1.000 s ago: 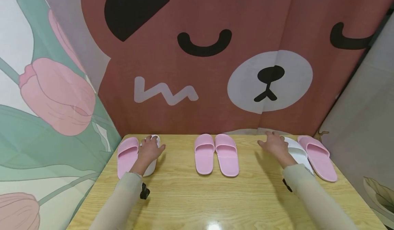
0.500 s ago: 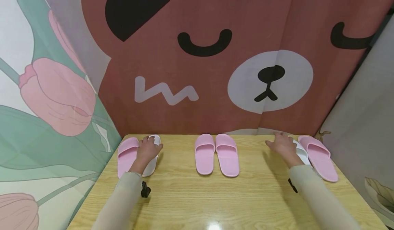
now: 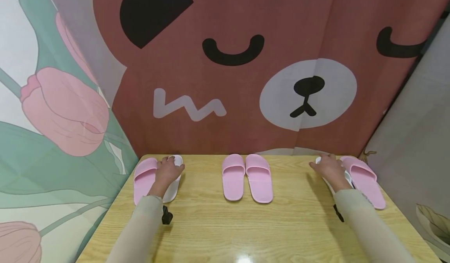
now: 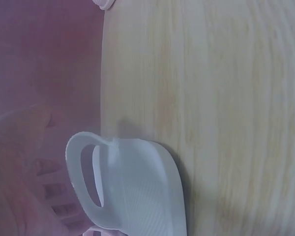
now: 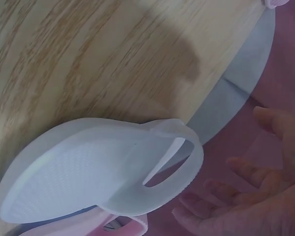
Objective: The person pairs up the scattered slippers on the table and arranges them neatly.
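- Left grip (image 3: 167,174), fingers apart, over the left white slipper (image 4: 142,191); left pink slipper (image 3: 143,183) beside it.
- Right grip (image 3: 329,169), fingers apart, over the right white slipper (image 5: 88,169); right pink slipper (image 3: 367,181) beside it.
- Two middle pink slippers (image 3: 256,181) lie between, with wide tabletop (image 3: 246,228) either side and in front.
- Bear backdrop (image 3: 228,134) rises at the tabletop's back edge.

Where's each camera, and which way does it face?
Head: worn on head, faces forward and down at the table; left hand, right hand, sleeves show.
Left wrist: on that wrist, faces the left white slipper; left hand shows.
Right wrist: on that wrist, faces the right white slipper; right hand shows.
Head and left wrist share the left white slipper.
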The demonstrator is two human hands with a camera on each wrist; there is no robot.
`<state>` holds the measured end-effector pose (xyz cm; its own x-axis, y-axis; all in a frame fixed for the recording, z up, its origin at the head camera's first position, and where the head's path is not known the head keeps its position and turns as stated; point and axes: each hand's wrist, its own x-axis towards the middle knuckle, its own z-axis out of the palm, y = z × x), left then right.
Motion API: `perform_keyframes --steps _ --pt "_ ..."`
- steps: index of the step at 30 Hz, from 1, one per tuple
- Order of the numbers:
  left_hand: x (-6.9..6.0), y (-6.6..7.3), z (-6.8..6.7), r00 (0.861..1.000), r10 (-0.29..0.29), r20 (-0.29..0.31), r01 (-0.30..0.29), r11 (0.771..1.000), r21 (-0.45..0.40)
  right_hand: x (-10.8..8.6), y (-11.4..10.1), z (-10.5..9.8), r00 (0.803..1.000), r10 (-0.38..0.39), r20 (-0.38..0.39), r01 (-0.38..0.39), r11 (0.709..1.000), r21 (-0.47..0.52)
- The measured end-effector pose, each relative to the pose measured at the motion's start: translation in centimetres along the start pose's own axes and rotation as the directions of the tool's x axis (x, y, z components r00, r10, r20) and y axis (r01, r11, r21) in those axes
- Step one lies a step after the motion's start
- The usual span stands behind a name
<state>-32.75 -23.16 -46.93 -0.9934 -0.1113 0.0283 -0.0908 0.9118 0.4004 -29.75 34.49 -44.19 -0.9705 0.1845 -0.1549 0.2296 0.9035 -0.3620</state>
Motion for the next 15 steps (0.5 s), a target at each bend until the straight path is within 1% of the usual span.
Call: perform_keyframes --steps 9,15 --pt "0.1 0.0 -0.2 1.000 -0.016 0.011 0.016 1.000 -0.014 0.3 1.4 0.2 1.000 0.002 0.004 -0.002 1.000 0.007" --pt "0.3 -0.2 0.2 1.000 -0.009 0.004 0.009 1.000 0.003 0.5 2.1 0.5 1.000 0.006 0.003 -0.006 1.000 -0.001"
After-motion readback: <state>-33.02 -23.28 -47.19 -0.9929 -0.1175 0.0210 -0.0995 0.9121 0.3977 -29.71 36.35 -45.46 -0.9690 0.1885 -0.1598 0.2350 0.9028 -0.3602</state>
